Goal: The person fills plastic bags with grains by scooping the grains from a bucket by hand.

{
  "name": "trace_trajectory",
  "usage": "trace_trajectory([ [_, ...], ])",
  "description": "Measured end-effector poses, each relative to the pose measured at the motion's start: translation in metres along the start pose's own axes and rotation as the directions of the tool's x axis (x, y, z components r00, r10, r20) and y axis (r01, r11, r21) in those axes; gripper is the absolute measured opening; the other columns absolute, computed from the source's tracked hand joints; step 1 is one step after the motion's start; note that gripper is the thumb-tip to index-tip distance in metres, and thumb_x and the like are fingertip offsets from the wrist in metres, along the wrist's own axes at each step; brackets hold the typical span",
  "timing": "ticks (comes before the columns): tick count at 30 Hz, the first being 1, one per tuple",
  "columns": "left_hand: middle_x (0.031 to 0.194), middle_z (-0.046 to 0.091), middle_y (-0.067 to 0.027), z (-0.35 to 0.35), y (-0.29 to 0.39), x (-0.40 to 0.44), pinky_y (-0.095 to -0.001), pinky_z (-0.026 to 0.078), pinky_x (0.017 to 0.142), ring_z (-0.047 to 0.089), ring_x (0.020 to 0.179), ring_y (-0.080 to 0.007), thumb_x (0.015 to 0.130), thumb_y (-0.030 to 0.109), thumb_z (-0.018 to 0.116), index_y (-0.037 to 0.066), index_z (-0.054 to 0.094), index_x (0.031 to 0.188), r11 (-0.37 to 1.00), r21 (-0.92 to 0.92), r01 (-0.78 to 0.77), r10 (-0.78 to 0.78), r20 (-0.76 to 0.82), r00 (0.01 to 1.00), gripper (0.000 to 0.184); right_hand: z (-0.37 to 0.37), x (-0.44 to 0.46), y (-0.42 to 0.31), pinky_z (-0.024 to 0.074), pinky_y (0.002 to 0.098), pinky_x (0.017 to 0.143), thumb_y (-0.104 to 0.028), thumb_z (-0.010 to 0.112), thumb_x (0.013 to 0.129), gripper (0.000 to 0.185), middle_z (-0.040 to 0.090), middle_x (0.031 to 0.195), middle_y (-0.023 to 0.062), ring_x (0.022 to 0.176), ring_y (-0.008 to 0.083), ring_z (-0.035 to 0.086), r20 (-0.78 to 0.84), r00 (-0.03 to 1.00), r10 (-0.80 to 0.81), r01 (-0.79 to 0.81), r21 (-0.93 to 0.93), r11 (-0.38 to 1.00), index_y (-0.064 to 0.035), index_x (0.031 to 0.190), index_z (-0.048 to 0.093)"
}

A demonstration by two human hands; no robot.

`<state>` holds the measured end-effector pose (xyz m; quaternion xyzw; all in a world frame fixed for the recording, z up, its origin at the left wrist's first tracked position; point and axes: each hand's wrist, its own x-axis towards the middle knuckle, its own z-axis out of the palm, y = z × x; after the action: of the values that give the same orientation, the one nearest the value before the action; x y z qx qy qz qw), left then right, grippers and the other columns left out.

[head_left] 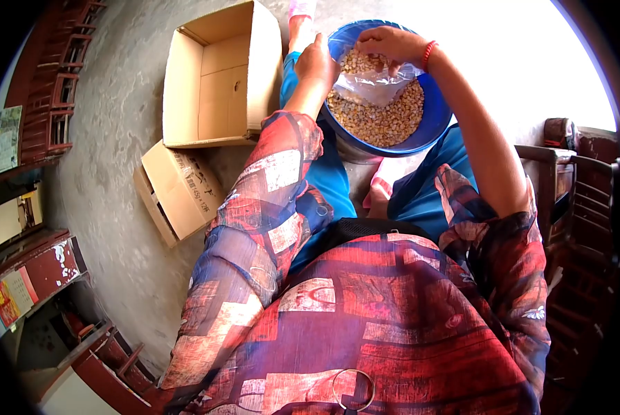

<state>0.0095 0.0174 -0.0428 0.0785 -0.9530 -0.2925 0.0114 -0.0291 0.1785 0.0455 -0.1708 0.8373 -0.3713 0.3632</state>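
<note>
The clear bag [369, 91] lay at one o'clock in the view, over loose kernels [383, 124] in the blue tub [436, 114]. At the tub's ten o'clock, the left hand [317, 61] was curled, apparently on the bag's edge, its fingertips hidden; at twelve, the right hand [393, 45] was half open with fingers bent at the bag's mouth, its contents unclear. Good handling probably meant a wide, steady mouth inside the rim, so strays dropped back

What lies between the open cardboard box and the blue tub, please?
In the head view, a blue trouser leg runs between the box and the tub; the left hand shows there too, nearer the tub.
</note>
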Motion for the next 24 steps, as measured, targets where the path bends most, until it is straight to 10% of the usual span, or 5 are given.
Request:
trace_trajectory([
  [11, 0.084, 0.062, -0.0184, 0.0, 0.001, 0.001, -0.0441, 0.047, 0.069, 0.06, 0.083, -0.0338, 0.069, 0.004, 0.054, 0.006, 0.048, 0.099, 1.0, 0.006, 0.018, -0.018, 0.007, 1.0, 0.031, -0.053, -0.018, 0.11, 0.0448, 0.0358, 0.087, -0.017, 0.054, 0.084, 0.029, 0.057, 0.108, 0.0074, 0.104, 0.0221, 0.052, -0.355, 0.764, -0.539, 0.26, -0.595, 0.76, -0.0106, 0.112, 0.055],
  [14, 0.086, 0.062, -0.0182, 0.001, 0.0, 0.002, -0.0438, 0.047, 0.071, 0.06, 0.084, -0.0334, 0.068, 0.004, 0.055, 0.006, 0.048, 0.103, 1.0, 0.016, -0.003, 0.002, 0.028, 1.0, 0.035, -0.048, -0.037, 0.159, 0.0412, 0.0362, 0.09, -0.02, 0.055, 0.084, 0.03, 0.058, 0.107, 0.0069, 0.107, 0.023, 0.049, -0.605, 0.604, -0.518, 0.14, -0.559, 0.817, -0.0104, 0.113, 0.054],
  [19, 0.088, 0.061, -0.0194, -0.005, 0.002, 0.0, -0.0432, 0.047, 0.072, 0.06, 0.085, -0.0339, 0.069, 0.006, 0.055, 0.006, 0.047, 0.106, 1.0, 0.012, -0.007, 0.007, 0.024, 1.0, 0.038, -0.013, -0.068, 0.187, 0.0438, 0.0295, 0.083, -0.038, 0.053, 0.085, 0.047, 0.059, 0.104, 0.0157, 0.095, 0.0205, 0.055, -0.516, 0.857, 0.025, 0.049, 0.129, 0.99, -0.0056, 0.119, 0.047],
  [24, 0.092, 0.06, -0.0198, -0.014, 0.008, -0.006, -0.0429, 0.046, 0.075, 0.059, 0.088, -0.0347, 0.071, 0.008, 0.055, 0.008, 0.045, 0.112, 1.0, 0.027, -0.004, 0.003, 0.029, 1.0, 0.043, 0.02, -0.061, 0.186, 0.0404, 0.0304, 0.086, -0.032, 0.051, 0.085, 0.044, 0.056, 0.106, 0.0147, 0.099, 0.0213, 0.051, -0.737, 0.675, 0.029, 0.189, 0.211, 0.959, -0.0035, 0.118, 0.046],
])
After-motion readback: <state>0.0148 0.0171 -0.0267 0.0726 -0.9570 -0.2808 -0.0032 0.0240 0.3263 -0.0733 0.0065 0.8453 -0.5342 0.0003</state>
